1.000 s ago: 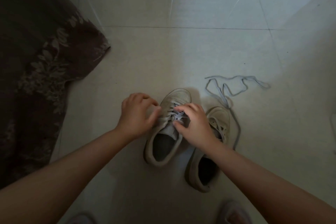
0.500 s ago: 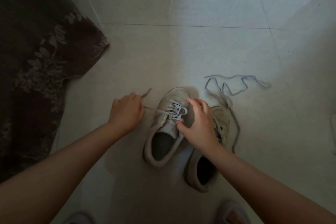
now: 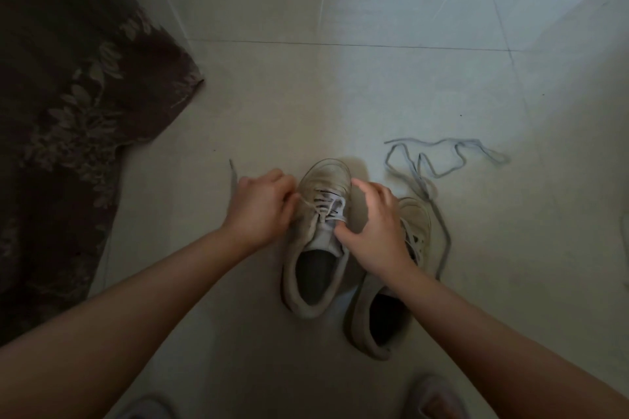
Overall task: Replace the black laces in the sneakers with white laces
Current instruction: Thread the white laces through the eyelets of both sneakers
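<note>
Floor tiles (image 3: 340, 95) beyond sneakers bare; dark cloth (image 3: 68, 95) left, loose lace (image 3: 442, 160) right.

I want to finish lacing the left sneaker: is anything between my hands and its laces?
Nothing visible. The left hand already grips a lace end beside the left sneaker, and the right hand rests against its laces.

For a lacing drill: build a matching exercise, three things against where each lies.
Things:
1. left hand
2. right hand
3. loose lace

Places:
A. strewn on the floor beyond the right sneaker
B. at the outer side of the left sneaker, gripping a lace end
C. between the two sneakers, thumb at the left sneaker's tongue

Pairs: 1-B, 2-C, 3-A
</note>
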